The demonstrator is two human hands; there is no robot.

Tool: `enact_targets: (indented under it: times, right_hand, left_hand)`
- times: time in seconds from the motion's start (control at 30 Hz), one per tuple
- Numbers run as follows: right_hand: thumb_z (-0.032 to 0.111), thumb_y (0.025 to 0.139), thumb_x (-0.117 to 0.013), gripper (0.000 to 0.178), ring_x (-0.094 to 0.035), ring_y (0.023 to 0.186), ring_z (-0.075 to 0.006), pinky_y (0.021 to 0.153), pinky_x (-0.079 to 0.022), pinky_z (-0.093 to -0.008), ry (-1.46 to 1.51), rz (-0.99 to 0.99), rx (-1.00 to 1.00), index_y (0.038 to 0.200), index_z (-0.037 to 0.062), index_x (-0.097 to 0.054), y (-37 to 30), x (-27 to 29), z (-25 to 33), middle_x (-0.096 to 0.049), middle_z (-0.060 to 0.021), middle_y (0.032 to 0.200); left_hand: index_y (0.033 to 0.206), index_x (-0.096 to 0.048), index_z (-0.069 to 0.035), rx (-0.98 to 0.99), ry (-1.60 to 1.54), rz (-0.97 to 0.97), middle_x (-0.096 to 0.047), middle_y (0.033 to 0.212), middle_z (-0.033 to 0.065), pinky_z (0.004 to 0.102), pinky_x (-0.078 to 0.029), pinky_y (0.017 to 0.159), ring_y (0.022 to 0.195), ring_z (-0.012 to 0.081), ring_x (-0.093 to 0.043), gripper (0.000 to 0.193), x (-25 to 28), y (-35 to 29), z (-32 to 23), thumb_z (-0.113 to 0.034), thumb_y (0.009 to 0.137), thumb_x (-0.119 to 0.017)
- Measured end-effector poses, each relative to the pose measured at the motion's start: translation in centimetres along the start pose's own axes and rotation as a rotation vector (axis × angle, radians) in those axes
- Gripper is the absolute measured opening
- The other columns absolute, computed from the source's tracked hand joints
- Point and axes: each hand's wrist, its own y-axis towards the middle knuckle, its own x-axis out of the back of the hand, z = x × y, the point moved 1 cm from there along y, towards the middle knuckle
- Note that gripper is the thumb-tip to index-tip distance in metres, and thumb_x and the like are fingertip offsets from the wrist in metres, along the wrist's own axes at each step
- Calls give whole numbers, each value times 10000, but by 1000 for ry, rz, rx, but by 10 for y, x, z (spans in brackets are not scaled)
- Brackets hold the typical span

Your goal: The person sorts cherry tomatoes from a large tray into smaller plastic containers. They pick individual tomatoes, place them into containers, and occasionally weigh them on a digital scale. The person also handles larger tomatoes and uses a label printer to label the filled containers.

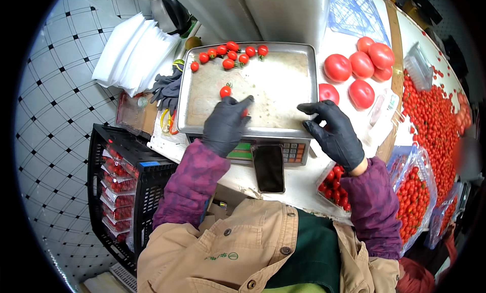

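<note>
Tomato-handling seems the step in hand: one cherry tomato (245, 112) shows by the left hand (223, 125), toward six o'clock on the metal tray (283, 85); I can't tell whether those fingers pinch it. At four o'clock, the right hand (336, 133) spreads its fingers, empty. Next likely calls for gentle pressure.

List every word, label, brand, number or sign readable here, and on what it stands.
Nothing reads clearly enough to quote.
Tan buttoned jacket: green emblem and lettering, too small to read.
Silver metal-topped scale: markings on its orange and dark keypad, too small.
White plastic piece beside the large red tomatoes: faint marks, unreadable.
Blue rectangular tag on the black plastic crate: no legible print.
Clear plastic tomato packs: any labels too small.
</note>
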Motion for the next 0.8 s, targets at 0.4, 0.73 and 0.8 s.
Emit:
enact_targets:
  times: [0.4, 0.73, 0.8]
  right_hand:
    - [211, 717, -688, 636, -509, 1011, -363, 903, -398, -405, -574, 48, 349, 1276, 55, -429, 170, -50, -23, -521, -195, 1132]
    - [559, 656, -690, 833, -469, 1087, -393, 851, -403, -568, -791, 169, 349, 1352, 238, -365, 195, -94, 3, -427, -172, 1289]
    - [541, 655, -698, 825, -465, 1082, -389, 849, -408, -558, -802, 172, 370, 1350, 240, -369, 191, -95, 5, -425, -169, 1289]
  left_hand:
    - [1240, -550, -181, 85, -248, -16, -461, 883, 42, 255, -431, 726, 785, 161, -486, 555, 8, 37, 41, 7, 732, -671]
    - [1152, -593, -109, 103, -380, -148, -509, 855, 90, 315, -442, 693, 766, 215, -533, 421, 6, 31, 59, -47, 743, -670]
    - [1156, -592, -100, 116, -359, -202, -537, 860, 103, 306, -444, 688, 756, 206, -530, 401, 19, 30, 59, -43, 763, -651]
